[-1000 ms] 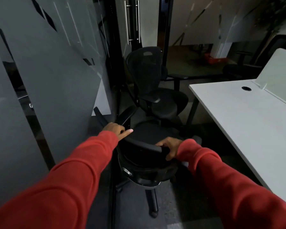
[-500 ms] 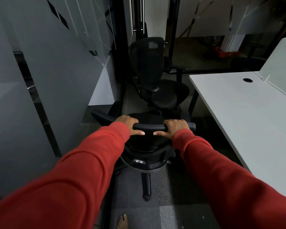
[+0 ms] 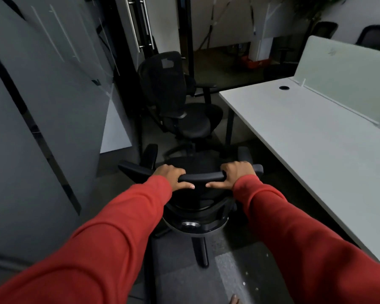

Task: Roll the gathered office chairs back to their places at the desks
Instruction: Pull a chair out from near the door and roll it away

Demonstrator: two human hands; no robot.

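Now both hands, left hand (image 3: pixel 172 175) and right hand (image 3: pixel 236 173), grip the near chair (image 3: pixel 202 200) by its top rail.

The near chair (image 3: pixel 202 177) stands on the floor between the glass wall (image 3: pixel 42 106) on the left and the desk (image 3: pixel 305 139) on the right, its back toward the person. The left hand (image 3: pixel 171 177) grips the left part of the backrest's top rail and the right hand (image 3: pixel 236 174) grips the right part, the two apart. A second chair (image 3: pixel 173 99) stands farther off, beyond the near one, by the desk's far left corner and before the door (image 3: pixel 160 20). A divider panel (image 3: pixel 347 77) stands upright along the desk's right edge. A cable hole (image 3: pixel 284 87) lies near the far edge, just beside the panel. Another chair (image 3: pixel 374 37) shows behind the panel.
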